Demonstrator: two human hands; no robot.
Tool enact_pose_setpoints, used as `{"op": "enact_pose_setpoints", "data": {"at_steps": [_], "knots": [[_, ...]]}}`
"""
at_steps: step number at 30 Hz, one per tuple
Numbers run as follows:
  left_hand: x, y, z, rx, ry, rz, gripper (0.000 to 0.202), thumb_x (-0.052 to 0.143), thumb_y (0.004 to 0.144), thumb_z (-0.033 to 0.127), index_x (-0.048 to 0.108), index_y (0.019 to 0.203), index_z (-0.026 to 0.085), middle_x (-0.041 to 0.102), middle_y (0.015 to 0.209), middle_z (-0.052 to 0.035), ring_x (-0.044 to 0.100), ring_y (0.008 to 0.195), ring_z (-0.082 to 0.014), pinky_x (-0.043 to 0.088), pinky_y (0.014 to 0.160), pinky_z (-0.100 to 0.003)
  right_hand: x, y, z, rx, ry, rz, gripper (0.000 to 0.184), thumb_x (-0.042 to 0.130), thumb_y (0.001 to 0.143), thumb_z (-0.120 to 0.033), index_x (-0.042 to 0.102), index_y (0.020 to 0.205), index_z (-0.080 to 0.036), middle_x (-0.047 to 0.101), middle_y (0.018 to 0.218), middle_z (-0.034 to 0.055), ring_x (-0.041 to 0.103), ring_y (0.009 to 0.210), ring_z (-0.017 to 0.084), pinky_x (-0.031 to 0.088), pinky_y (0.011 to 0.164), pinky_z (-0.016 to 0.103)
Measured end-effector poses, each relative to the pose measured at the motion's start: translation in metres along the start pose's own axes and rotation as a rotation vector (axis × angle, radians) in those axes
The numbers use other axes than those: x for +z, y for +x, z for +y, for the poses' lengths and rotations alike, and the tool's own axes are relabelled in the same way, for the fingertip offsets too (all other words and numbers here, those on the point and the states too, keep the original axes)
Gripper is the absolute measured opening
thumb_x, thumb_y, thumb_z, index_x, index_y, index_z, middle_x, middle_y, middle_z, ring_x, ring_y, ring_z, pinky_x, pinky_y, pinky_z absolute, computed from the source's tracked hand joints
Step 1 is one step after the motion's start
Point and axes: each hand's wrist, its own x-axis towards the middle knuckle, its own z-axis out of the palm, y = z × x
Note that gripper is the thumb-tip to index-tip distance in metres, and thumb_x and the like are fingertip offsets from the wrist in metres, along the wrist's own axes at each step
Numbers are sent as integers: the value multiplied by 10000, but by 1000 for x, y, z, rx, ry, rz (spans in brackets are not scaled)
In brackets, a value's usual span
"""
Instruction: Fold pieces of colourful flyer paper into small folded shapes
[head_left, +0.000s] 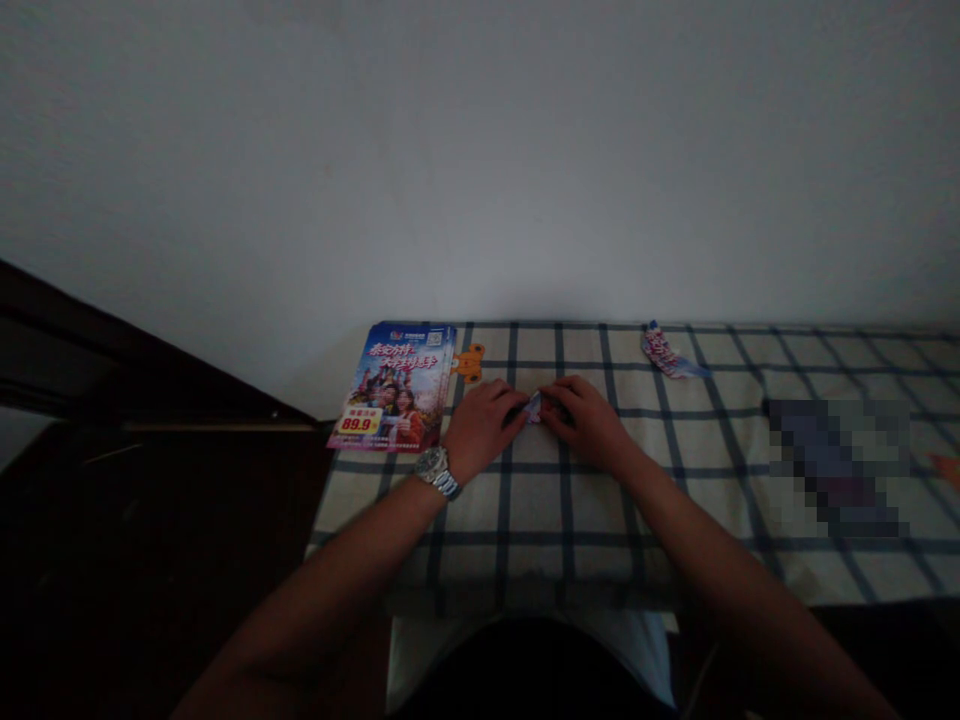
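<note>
My left hand [484, 428], with a metal watch on its wrist, and my right hand [585, 420] meet in the middle of a checked tablecloth [540, 510]. Between their fingertips is a small folded piece of coloured paper [534, 405], pinched from both sides and pressed near the cloth. The fingers of both hands are curled closed around it, and most of the paper is hidden.
A stack of colourful flyers [394, 385] lies at the table's far left corner, with a small orange bear-shaped figure [469, 362] beside it. A folded paper piece [664, 352] lies far right near the white wall. A blurred patch sits at the right. Dark furniture stands left.
</note>
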Motion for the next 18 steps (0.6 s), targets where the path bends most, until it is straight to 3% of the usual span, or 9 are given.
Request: {"op": "enact_pose_setpoints", "data": {"at_steps": [18], "knots": [[-1, -1, 2, 16, -86, 10, 149, 590, 1001, 297, 635, 1127, 231, 644, 1080, -52, 612, 1016, -220, 501, 898, -362, -4, 0, 1, 25, 91, -7, 265, 681, 930, -288, 654, 1184, -215, 692, 1089, 95, 638, 1027, 262, 521, 916, 416]]}}
